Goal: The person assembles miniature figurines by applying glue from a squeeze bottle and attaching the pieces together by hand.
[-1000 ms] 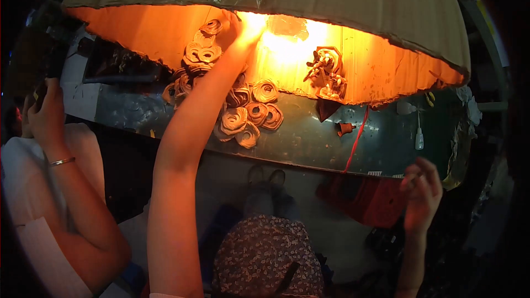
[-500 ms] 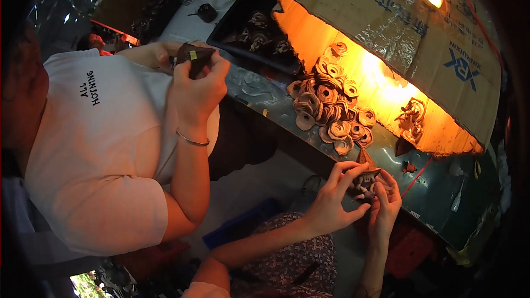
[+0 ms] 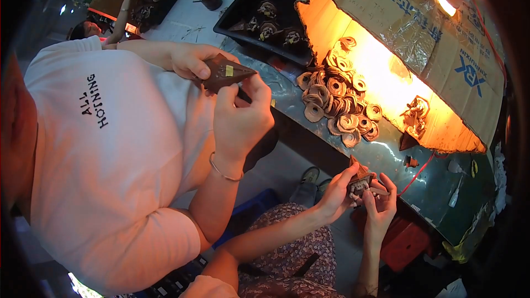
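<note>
My left hand closes round one side of a small brown and cream figurine with a pointed, cone-like top. On its other side is my right hand, thumb against the lower part and fingers bent around it. A thin pale piece juts out toward the right fingers; I cannot make out what it is. The figurine is held just off the near edge of the green worktable, its point up. A small brown part lies on the table nearby.
A lamp-lit cardboard box stands open over the table, a figurine inside. Ring-shaped brown pieces are heaped before it. Left sits a co-worker holding a brown pointed piece. A black tray holds figurines; a red stool is below.
My left fingers have come down from the figurine's pointed top to its side, showing more of its front. The co-worker's pointed piece has turned and shows more of its face. The view has shifted slightly.
</note>
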The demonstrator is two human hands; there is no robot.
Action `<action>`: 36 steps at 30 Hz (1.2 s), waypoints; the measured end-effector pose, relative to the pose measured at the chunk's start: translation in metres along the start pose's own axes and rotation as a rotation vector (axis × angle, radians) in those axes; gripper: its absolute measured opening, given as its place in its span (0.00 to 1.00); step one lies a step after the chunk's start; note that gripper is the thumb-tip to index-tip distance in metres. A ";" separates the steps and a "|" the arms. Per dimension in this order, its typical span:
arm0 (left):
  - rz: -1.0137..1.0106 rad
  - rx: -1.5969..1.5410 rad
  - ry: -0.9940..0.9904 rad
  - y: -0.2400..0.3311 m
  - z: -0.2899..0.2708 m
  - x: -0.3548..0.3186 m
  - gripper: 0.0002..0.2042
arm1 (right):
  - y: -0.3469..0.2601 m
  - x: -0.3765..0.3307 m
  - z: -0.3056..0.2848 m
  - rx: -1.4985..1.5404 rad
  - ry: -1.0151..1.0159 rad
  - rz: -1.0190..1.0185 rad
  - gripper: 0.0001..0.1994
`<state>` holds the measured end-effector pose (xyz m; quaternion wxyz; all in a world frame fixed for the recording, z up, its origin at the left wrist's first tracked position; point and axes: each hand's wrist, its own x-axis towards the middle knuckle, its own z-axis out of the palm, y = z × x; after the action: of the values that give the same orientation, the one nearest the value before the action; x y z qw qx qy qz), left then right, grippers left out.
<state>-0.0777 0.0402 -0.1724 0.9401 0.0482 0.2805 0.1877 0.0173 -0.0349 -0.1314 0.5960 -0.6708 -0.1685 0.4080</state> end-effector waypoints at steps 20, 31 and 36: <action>0.013 -0.157 0.008 0.030 0.027 -0.008 0.25 | -0.002 -0.020 -0.012 -0.032 0.126 0.107 0.09; 0.082 0.124 0.173 0.022 0.053 -0.002 0.21 | -0.023 0.004 -0.002 0.270 -0.041 0.054 0.16; 0.035 0.049 0.186 0.013 0.050 0.012 0.22 | -0.009 0.005 -0.008 0.184 0.015 -0.015 0.19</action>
<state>-0.0459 0.0573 -0.1343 0.9051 0.0586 0.3702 0.2008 0.0284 -0.0342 -0.1252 0.6593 -0.6151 -0.1310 0.4121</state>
